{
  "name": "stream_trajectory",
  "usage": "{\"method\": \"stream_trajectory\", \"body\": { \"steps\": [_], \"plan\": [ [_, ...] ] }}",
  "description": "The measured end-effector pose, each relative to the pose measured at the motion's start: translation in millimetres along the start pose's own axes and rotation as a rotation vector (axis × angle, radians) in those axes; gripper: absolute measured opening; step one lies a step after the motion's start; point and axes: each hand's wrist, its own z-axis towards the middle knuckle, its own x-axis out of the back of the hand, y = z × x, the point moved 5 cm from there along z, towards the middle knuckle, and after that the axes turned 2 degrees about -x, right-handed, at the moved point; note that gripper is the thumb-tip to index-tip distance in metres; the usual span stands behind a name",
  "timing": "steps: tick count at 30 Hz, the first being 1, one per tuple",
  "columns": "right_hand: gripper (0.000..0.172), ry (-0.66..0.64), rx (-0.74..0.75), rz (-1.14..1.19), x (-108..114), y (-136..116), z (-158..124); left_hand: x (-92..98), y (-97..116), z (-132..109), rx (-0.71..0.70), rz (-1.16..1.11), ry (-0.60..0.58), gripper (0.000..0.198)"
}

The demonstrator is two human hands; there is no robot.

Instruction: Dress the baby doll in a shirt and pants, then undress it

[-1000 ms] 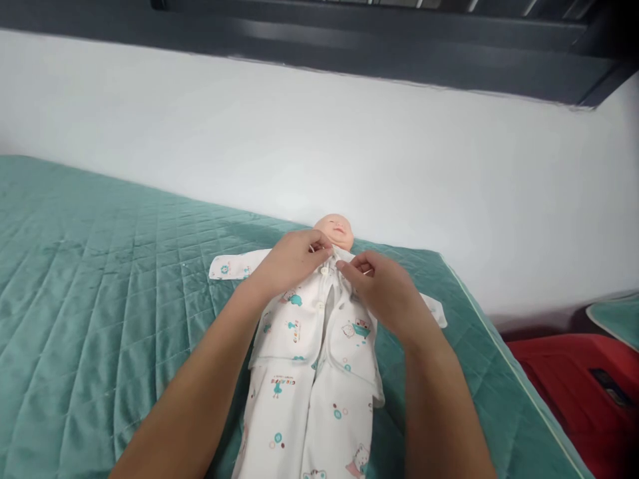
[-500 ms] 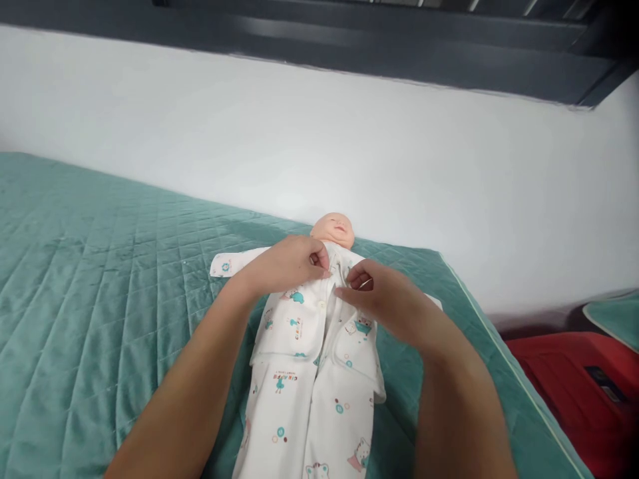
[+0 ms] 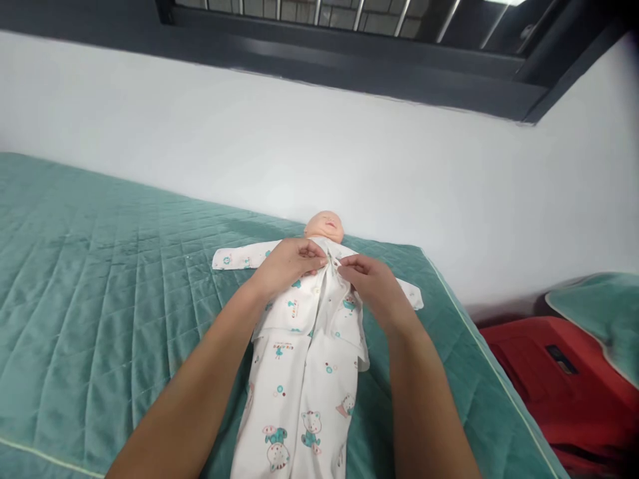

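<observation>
A baby doll (image 3: 324,227) lies on its back on a teal quilted bed (image 3: 100,266), dressed in a white printed romper (image 3: 304,386) with small cartoon animals. My left hand (image 3: 289,263) pinches the left edge of the romper's front opening at the doll's chest. My right hand (image 3: 369,283) pinches the right edge just opposite it. The fingertips of both hands nearly meet over the placket below the doll's neck. The doll's sleeves spread out to either side.
A white wall (image 3: 349,153) runs behind the bed, with a dark window frame (image 3: 349,60) above it. To the right, beyond the bed's edge, lies a red object (image 3: 549,372) with a teal cushion (image 3: 599,319) on it.
Both hands have stayed at the doll's chest, shifting slightly along the placket. The camera has tilted up and pulled back, so more of the romper's legs and the window shows.
</observation>
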Motion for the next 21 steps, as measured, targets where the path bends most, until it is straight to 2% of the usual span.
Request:
{"method": "stream_trajectory", "body": {
  "steps": [6, 12, 21],
  "plan": [
    [0.027, 0.172, 0.1, 0.126, -11.7, 11.4, -15.1, 2.1, -6.7, -4.9, -0.017, -0.084, -0.003, 0.015],
    [0.026, 0.146, 0.167, 0.132, -17.2, 7.4, -13.3, 3.9, -3.3, -4.8, 0.028, -0.09, 0.019, 0.016],
    [0.028, 0.069, 0.211, 0.11, -25.6, 4.6, -9.5, 2.2, -15.2, -2.3, 0.018, -0.216, 0.008, 0.027]
  ]
}}
